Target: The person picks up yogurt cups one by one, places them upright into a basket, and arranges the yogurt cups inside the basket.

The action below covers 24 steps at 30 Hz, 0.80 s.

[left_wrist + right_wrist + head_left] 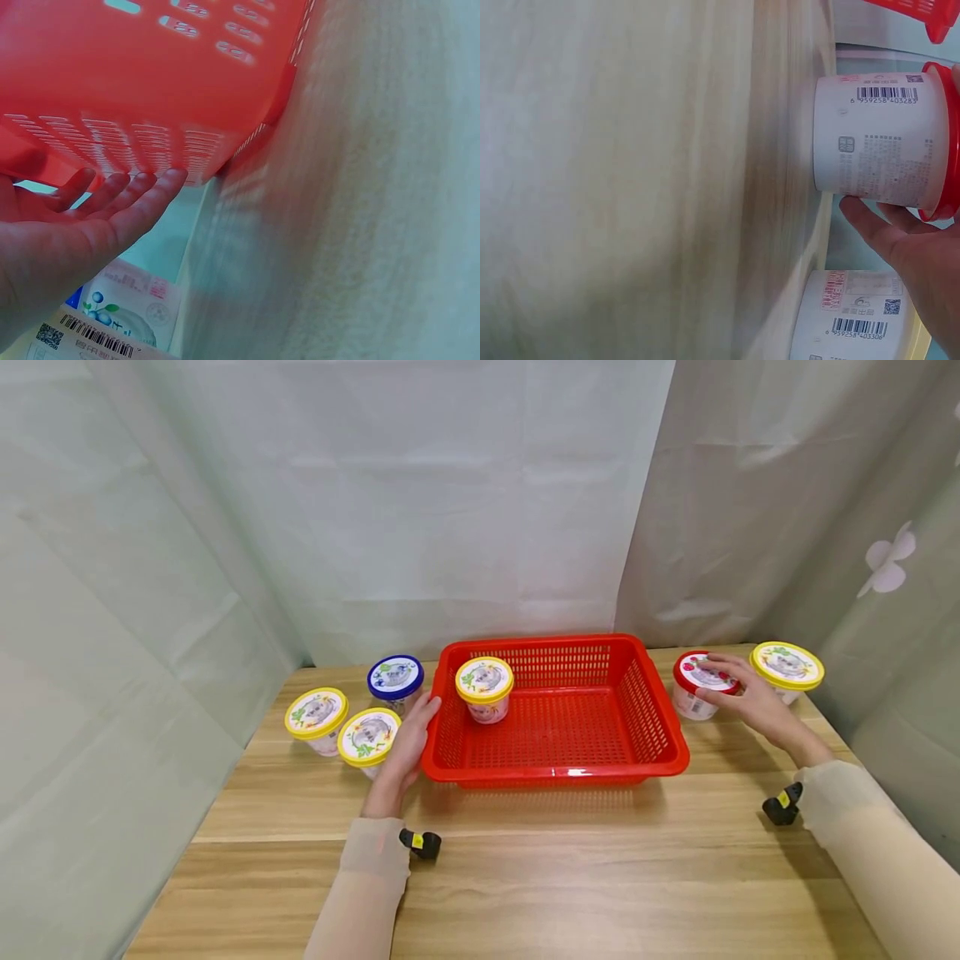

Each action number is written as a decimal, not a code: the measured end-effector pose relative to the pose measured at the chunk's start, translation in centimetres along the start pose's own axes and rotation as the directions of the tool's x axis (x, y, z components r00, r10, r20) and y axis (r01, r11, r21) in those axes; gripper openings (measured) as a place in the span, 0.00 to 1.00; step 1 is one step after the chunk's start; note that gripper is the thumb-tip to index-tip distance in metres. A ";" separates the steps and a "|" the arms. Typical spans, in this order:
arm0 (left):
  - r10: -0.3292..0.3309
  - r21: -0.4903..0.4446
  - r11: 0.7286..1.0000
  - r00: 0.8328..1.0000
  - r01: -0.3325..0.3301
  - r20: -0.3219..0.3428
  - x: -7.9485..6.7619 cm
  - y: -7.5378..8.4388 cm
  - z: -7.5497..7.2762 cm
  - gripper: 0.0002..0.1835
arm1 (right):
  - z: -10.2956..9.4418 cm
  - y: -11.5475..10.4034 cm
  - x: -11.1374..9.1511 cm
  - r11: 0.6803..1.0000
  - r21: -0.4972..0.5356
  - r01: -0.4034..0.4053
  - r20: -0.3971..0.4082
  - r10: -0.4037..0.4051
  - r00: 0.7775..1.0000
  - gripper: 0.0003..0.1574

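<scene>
My left hand [407,739] is at the left end of the red plastic basket [555,774]. In the left wrist view its fingers [142,206] are extended, tips against the outside of the slotted wall; the thumb is hidden there. Over on the right, my right hand [757,702] holds a white tub with a red lid [693,702], thumb and fingers spread around it. The right wrist view shows fingertips against that tub's side [885,142], its barcode facing the camera. Inside the basket, near its left end, stands a yellow-lidded tub [484,689].
Left of the basket stand a blue-lidded tub [395,677] and two yellow-lidded tubs, one nearer [369,735] and one farther left [317,714]. Another yellow-lidded tub [786,666] is by the table's right edge. Pale curtains [465,510] hang behind the wooden table [555,877].
</scene>
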State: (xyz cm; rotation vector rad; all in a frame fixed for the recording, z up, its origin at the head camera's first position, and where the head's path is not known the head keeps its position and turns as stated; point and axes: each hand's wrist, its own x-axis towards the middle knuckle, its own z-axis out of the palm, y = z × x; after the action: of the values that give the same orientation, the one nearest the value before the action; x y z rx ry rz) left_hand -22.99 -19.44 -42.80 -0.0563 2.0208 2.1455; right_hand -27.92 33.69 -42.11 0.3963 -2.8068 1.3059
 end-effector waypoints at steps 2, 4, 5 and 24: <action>-0.001 0.001 1.000 1.000 0.001 -0.002 -0.1 0.1 0.0 0.30 | 0.0 0.0 0.0 1.000 0.001 -0.005 -0.004 0.005 1.000 0.38; -0.001 0.000 1.000 1.000 0.001 0.001 -0.1 0.1 0.0 0.30 | 0.0 0.1 0.1 1.000 0.002 -0.008 -0.006 0.008 1.000 0.38; 0.001 0.002 1.000 1.000 -0.001 0.003 -0.1 0.1 0.0 0.30 | 0.0 0.1 0.1 1.000 0.003 -0.009 -0.007 0.009 1.000 0.38; 0.037 -0.019 0.999 0.999 -0.036 0.022 0.0 0.0 0.0 0.28 | 0.1 -0.3 0.0 0.999 -0.017 -0.042 -0.043 0.041 0.998 0.41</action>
State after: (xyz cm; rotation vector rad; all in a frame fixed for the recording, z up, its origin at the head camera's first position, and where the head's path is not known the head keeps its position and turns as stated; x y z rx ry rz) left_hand -22.98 -19.46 -42.81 0.0015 2.0053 2.1771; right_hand -27.89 33.41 -41.99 0.3067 -2.8039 1.2803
